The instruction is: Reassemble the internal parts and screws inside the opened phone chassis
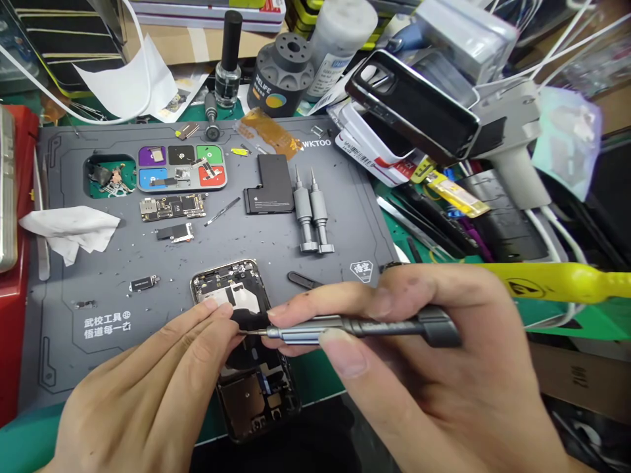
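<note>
My right hand [394, 374] grips a slim grey screwdriver [340, 326], held almost level with its bit pointing left. Thumb and fingers wrap its shaft. At the bit's end, my left hand [162, 381] has its fingertips pinched together; what sits between them is hidden. Below both hands lies an opened phone housing [256, 394], tilted on the mat's front edge. Its white plate [241, 297] and a round black coil are partly covered by my fingers. Just beyond my right hand, a small black pry piece [302, 280] rests on the mat.
On the grey mat [113, 263] lie a black battery [270, 185], two upright-pointing screwdrivers [311, 213], a logic board [172, 207], a coloured parts tray [181, 167] and a crumpled wipe [71, 230]. Tweezers [419, 226], a phone [414, 105] and bottles crowd the right and back. A yellow wrist strap [552, 281] trails right.
</note>
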Action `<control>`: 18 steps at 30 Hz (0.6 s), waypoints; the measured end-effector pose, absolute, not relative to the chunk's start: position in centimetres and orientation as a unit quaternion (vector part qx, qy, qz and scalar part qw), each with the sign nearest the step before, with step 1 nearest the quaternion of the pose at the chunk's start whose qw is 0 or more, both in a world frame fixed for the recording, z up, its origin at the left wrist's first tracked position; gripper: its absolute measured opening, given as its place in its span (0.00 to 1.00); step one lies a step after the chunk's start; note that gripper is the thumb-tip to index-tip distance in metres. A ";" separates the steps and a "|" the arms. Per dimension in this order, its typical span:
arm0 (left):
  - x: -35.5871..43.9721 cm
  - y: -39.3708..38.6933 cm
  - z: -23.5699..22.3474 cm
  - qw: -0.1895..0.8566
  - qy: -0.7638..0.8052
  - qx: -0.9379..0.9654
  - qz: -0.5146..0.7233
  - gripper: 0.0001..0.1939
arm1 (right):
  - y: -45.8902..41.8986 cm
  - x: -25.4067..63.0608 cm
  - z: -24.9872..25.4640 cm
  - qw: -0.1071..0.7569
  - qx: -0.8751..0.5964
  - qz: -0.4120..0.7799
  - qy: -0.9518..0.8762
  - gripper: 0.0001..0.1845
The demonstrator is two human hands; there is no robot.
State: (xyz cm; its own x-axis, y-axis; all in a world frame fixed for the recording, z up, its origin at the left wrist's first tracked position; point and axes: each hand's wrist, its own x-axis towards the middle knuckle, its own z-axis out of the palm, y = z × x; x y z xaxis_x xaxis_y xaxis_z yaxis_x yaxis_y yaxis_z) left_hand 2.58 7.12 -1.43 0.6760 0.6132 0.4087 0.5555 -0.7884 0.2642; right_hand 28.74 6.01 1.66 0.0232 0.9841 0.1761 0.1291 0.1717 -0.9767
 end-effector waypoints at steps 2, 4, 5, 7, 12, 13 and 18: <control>2.3 6.9 -1.5 0.065 0.317 0.913 0.248 0.27 | 6.0 28.9 1.6 0.517 -0.493 0.414 -0.564 0.20; 2.2 6.8 -1.5 0.068 0.317 0.913 0.249 0.24 | 6.0 29.0 1.6 0.514 -0.493 0.411 -0.568 0.19; 2.3 6.8 -1.4 0.065 0.317 0.913 0.247 0.23 | 6.0 29.0 1.7 0.514 -0.494 0.408 -0.570 0.19; 2.5 7.0 -1.2 0.055 0.314 0.917 0.240 0.21 | 5.9 29.0 1.7 0.507 -0.495 0.404 -0.579 0.18; 3.1 7.7 -0.6 0.025 0.307 0.922 0.236 0.23 | 5.6 29.1 1.7 0.497 -0.490 0.396 -0.597 0.16; 3.1 7.8 -0.5 0.024 0.307 0.921 0.239 0.23 | 5.6 29.2 1.6 0.495 -0.490 0.396 -0.599 0.15; 3.1 8.0 -0.4 0.023 0.296 0.927 0.228 0.21 | 5.4 29.2 1.6 0.487 -0.493 0.400 -0.600 0.13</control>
State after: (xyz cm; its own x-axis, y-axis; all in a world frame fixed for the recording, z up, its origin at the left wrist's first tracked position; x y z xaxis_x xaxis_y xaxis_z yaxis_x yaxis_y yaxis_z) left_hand 3.11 8.03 -0.40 0.7202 0.5600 0.4096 0.5392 -0.8233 0.1774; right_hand 29.17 5.40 1.56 -0.0392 0.9810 0.1897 0.2014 0.1938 -0.9601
